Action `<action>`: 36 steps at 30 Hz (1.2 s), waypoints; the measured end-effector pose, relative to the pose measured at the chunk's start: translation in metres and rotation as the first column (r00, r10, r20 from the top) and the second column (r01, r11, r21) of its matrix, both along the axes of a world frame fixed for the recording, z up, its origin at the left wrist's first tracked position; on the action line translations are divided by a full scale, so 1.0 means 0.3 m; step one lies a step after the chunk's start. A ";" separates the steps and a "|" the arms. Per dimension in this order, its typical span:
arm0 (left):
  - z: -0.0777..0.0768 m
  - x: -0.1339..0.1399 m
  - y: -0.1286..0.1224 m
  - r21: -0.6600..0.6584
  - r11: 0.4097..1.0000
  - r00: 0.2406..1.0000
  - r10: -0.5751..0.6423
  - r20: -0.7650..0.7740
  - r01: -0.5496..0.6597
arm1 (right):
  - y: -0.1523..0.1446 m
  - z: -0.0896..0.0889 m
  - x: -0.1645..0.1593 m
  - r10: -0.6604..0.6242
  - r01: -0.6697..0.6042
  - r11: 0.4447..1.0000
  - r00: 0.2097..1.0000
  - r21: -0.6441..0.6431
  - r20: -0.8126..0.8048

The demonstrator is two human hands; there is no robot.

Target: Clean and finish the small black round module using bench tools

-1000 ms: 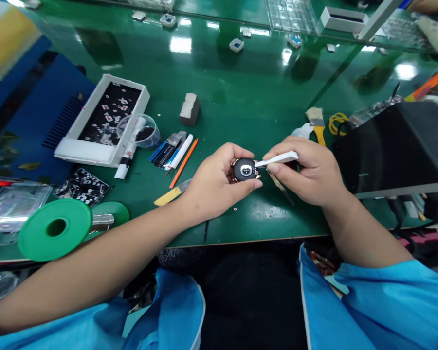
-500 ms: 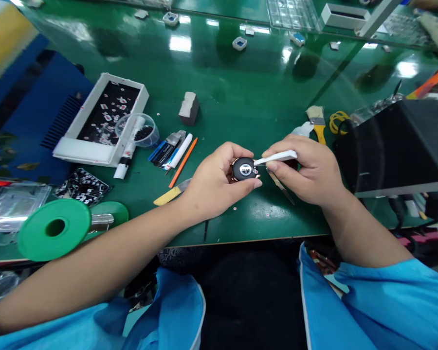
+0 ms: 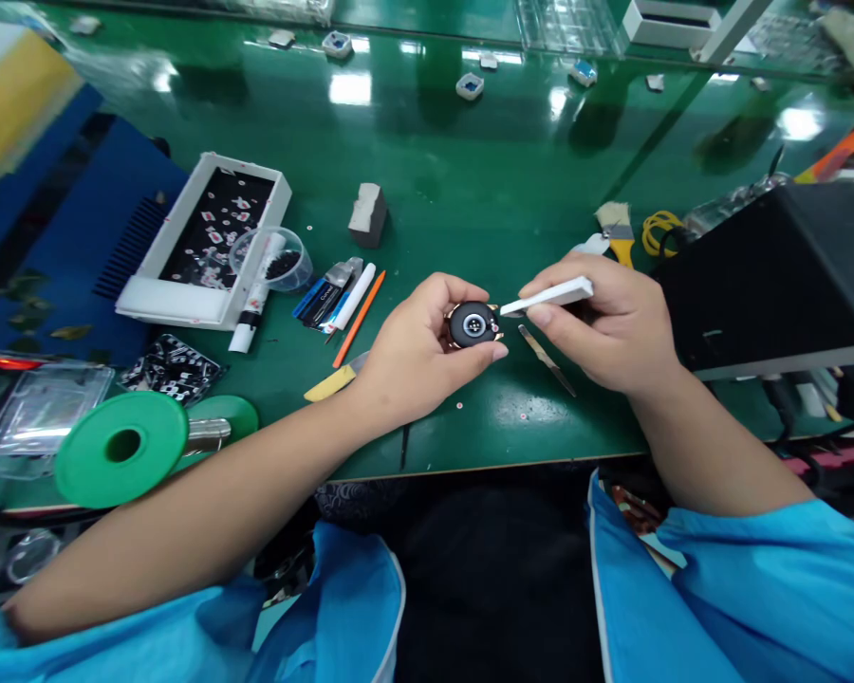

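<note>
My left hand [image 3: 419,356] grips a round black watch case [image 3: 473,325] by its edge, back face up, with a ringed sensor window in the middle and gold-coloured lugs. Between the thumb and fingers of my right hand [image 3: 608,318] is a pair of white tweezers [image 3: 551,296], its tip at the right rim of the case. I cannot tell whether the tip touches the case. A narrow metal tool [image 3: 547,360] lies on the bench just below my right hand. Behind my left wrist rests a knife with a yellow handle [image 3: 331,383].
To the left stand a white tray of small parts [image 3: 217,223], a clear cup [image 3: 291,270], a marker [image 3: 249,318] and a green spool [image 3: 124,451]. A grey block [image 3: 368,215] sits ahead. On the right are a brush [image 3: 618,232] and a black box [image 3: 775,280].
The tweezers have drawn slightly right and away from the watch case, and my right hand has turned a little. The case has tilted so its sensor window shows more plainly.
</note>
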State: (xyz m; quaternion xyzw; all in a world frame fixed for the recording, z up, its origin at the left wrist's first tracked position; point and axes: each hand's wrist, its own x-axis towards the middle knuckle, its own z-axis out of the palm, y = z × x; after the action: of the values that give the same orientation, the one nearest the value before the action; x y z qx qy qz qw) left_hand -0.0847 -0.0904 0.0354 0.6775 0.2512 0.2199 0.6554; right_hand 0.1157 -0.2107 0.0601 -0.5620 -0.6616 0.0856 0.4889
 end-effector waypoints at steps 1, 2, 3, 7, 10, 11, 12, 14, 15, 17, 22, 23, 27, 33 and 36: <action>-0.002 0.001 0.000 0.013 1.000 1.000 0.004 -0.004 -0.004 | 0.002 -0.001 0.000 0.023 -0.022 1.000 0.999 -0.005 0.023; -0.003 0.001 0.000 0.024 1.000 1.000 0.007 -0.010 -0.007 | 0.005 -0.002 0.001 0.050 -0.050 0.999 0.998 -0.012 0.045; -0.003 0.001 -0.001 0.035 0.999 1.000 0.010 -0.019 -0.010 | 0.007 -0.004 0.001 0.078 -0.077 0.997 0.995 -0.019 0.064; -0.003 -0.002 -0.001 0.091 0.996 0.998 0.027 -0.063 -0.021 | 0.014 -0.012 0.000 0.140 -0.139 0.990 0.981 -0.019 0.136; -0.006 -0.004 -0.002 0.143 0.990 0.996 0.026 -0.086 -0.014 | 0.011 -0.012 -0.005 0.158 -0.157 0.987 0.970 -0.024 0.186; -0.008 -0.005 -0.003 0.151 0.988 0.996 0.022 -0.091 -0.008 | 0.010 -0.011 -0.006 0.168 -0.166 0.986 0.966 -0.027 0.195; -0.010 -0.005 -0.004 0.159 0.987 0.995 0.018 -0.096 -0.002 | 0.009 -0.010 -0.008 0.179 -0.177 0.984 0.963 -0.030 0.202; -0.013 -0.006 -0.006 0.176 0.984 0.995 0.018 -0.101 0.000 | 0.008 -0.010 -0.009 0.192 -0.187 0.981 0.957 -0.043 0.217; -0.015 -0.007 -0.007 0.186 0.982 0.994 0.019 -0.103 0.000 | 0.008 -0.011 -0.009 0.182 -0.176 0.983 0.957 -0.046 0.226; -0.015 -0.009 -0.008 0.203 0.979 0.993 0.018 -0.113 0.005 | 0.010 -0.014 -0.006 0.130 -0.125 0.992 0.960 -0.036 0.247; -0.005 -0.010 -0.006 0.198 0.980 0.994 0.006 -0.110 0.016 | 0.014 -0.017 0.000 0.111 -0.108 0.994 0.970 -0.024 0.216; -0.002 -0.010 -0.005 0.195 0.981 0.995 0.016 -0.103 0.005 | 0.014 -0.016 0.000 0.127 -0.122 0.992 0.971 -0.039 0.201; 0.007 -0.008 -0.005 0.139 0.990 0.996 0.014 -0.085 -0.002 | 0.012 -0.011 0.001 0.131 -0.124 0.991 0.978 -0.054 0.163; 0.010 -0.006 -0.009 0.028 1.000 0.999 -0.005 -0.049 0.007 | 0.010 -0.004 0.006 0.111 -0.103 0.993 0.984 -0.063 0.136; 0.010 -0.006 -0.008 0.020 1.000 0.999 -0.021 -0.045 0.022 | 0.008 -0.002 0.006 0.098 -0.087 0.993 0.986 -0.080 0.138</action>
State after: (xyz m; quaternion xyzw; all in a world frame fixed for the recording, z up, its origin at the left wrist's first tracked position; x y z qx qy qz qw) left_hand -0.0866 -0.0929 0.0384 0.6916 0.2563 0.2002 0.6450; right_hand 0.1175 -0.2083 0.0594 -0.5530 -0.7165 0.0922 0.4151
